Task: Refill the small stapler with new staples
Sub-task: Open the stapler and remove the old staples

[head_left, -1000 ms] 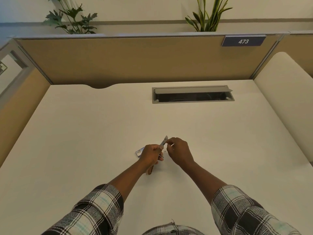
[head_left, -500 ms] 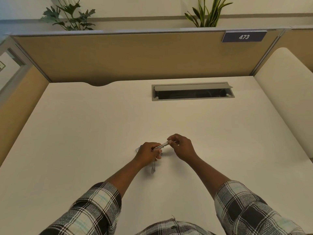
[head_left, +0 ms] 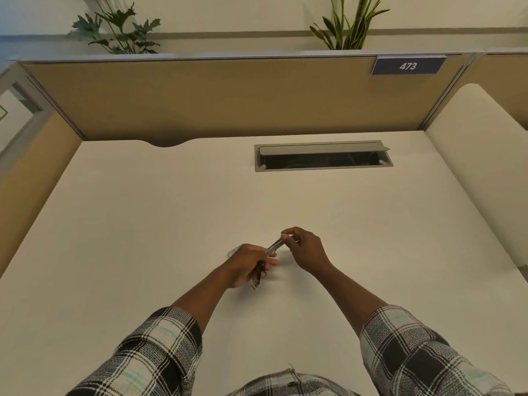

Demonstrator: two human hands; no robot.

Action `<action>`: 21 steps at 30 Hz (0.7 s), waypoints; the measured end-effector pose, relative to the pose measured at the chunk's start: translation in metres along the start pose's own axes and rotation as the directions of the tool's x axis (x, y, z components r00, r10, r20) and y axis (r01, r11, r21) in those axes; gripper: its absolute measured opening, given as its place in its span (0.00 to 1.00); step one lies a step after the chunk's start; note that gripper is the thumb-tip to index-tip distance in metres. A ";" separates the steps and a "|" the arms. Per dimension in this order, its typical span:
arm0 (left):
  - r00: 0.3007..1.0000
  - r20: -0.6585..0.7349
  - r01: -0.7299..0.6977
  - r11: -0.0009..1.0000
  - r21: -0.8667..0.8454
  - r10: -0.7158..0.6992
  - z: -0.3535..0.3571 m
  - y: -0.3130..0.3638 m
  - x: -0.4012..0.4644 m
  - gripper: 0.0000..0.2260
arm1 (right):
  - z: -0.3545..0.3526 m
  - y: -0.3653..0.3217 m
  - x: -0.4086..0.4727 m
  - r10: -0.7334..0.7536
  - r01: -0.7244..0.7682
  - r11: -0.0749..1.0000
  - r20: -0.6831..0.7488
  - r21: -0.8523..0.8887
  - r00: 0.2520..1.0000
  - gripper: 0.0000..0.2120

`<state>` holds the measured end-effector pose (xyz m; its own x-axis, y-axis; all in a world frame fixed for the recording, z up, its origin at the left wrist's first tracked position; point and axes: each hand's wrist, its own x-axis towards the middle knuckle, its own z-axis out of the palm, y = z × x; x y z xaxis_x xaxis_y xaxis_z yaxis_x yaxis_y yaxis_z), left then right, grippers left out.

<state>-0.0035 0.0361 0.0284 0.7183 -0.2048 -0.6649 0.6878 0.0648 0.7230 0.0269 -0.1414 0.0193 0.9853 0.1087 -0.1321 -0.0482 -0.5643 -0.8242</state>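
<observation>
— What am I dealing with in the middle of the desk (head_left: 128,212)?

— Going left to right: my left hand (head_left: 248,264) is curling closed around the body of the small stapler (head_left: 274,247), holding it just above the desk, nearer the front edge than the back. A dark end with a metal tip is sticking out below my palm. The metal arm is pointing up and to the right, and my right hand (head_left: 307,250) is pinching its far tip between thumb and forefinger.

— How is it going to handle?

— I am judging it as light, stiff and slick: thin metal on a hinge, probably sprung, so it could snap shut or twist in my grip. I am keeping the body wrapped in the left and working only the tip with the right. A strip of staples would be brittle and apt to break apart; I cannot tell whether one is loaded, as the channel is too small to see.

— Anything else down there?

— A pale corner of something flat (head_left: 235,250) is peeking out behind my left hand; I cannot tell what.

— And the surroundings?

— The desk is smooth and cream, so dropped staples would be hard to spot. A grey cable slot (head_left: 323,155) is sitting open near the back edge, right of centre, tan partitions (head_left: 200,101) are closing in the back and left, and the number plate (head_left: 408,66) is reading 473, with plants (head_left: 117,30) behind.
</observation>
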 end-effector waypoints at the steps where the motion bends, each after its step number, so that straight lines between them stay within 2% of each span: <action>1: 0.999 0.034 0.026 0.999 -0.038 -0.024 -0.001 0.000 0.000 0.11 | 0.000 -0.002 0.000 -0.003 0.003 1.000 -0.004 0.011 1.000 0.05; 7: 0.978 0.173 0.137 0.985 -0.108 -0.117 -0.007 -0.005 0.000 0.11 | 0.003 -0.007 -0.002 0.034 -0.036 0.994 0.016 0.101 0.999 0.08; 11: 0.973 0.200 0.137 0.984 -0.113 -0.112 -0.005 -0.012 -0.002 0.11 | 0.004 -0.009 -0.006 0.095 -0.102 0.979 0.049 0.174 0.994 0.10; 17: 0.954 0.276 0.170 0.969 -0.181 -0.116 -0.004 -0.015 -0.008 0.19 | 0.000 -0.012 -0.014 0.168 -0.185 0.938 0.082 0.294 0.982 0.11; 21: 0.950 0.300 0.154 0.968 -0.196 -0.091 -0.003 -0.014 -0.017 0.20 | -0.001 -0.018 -0.018 0.201 -0.221 0.907 0.091 0.360 0.975 0.10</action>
<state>-0.0252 0.0416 0.0290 0.5883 -0.4932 -0.6408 0.7975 0.2224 0.5609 0.0099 -0.1345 0.0373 0.9362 0.0673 -0.3449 -0.3201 -0.2412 -0.9162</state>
